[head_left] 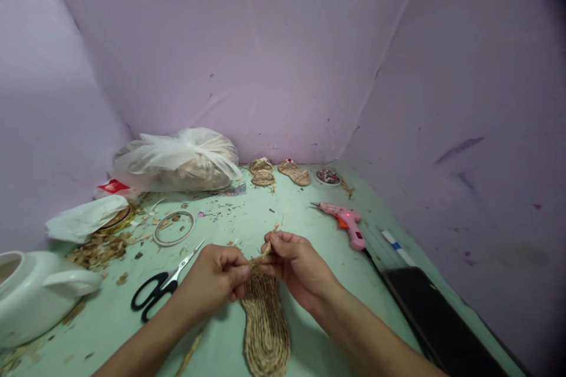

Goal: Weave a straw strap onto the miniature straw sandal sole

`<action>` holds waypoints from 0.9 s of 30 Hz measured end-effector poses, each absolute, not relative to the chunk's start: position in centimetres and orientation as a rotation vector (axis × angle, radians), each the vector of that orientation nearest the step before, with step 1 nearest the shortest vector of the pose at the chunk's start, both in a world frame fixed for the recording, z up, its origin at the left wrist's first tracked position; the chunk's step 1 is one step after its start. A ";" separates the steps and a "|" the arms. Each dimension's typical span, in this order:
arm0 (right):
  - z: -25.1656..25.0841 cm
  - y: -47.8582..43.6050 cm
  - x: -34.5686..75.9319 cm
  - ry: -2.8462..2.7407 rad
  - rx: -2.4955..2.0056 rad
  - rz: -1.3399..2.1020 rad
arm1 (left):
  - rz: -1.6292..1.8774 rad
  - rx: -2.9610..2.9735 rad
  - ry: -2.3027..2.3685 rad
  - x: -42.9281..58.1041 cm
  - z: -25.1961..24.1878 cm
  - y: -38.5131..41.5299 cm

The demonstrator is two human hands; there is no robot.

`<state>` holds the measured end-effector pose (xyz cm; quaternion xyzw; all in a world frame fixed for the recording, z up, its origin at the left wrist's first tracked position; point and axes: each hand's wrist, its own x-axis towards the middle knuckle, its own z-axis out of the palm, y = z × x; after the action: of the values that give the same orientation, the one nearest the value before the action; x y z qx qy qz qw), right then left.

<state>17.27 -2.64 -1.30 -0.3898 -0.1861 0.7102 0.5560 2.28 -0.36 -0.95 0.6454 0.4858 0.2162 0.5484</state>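
A woven straw sandal sole (266, 324) lies lengthwise on the table below my hands, its far end partly hidden by them. Over that end, my left hand (223, 274) pinches a twisted straw cord (265, 253) between thumb and fingers. My right hand (294, 259) grips the same cord further up, with a frayed tip sticking out above the thumb. Another length of straw cord (192, 350) trails toward the near edge under my left forearm. Black-handled scissors (165, 285) rest just left of my left hand, blades apart.
A pink glue gun (347, 221) and a dark flat tray-like object (442, 318) lie right. At left are a white pitcher (44, 294), a tape ring (154, 230) and straw scraps. Along the back stand a plastic bag (181, 159), small straw slippers (262, 172) and a bead dish (328, 177).
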 end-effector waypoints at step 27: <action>-2.0 -2.7 17.0 -0.447 -0.978 1.637 | 0.711 1.824 1.273 2.2 0.3 -1.2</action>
<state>17.03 -2.74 -2.05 -0.4145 -0.1893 0.6938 0.5577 2.22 -1.21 0.28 0.7186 0.5013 0.2801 0.3922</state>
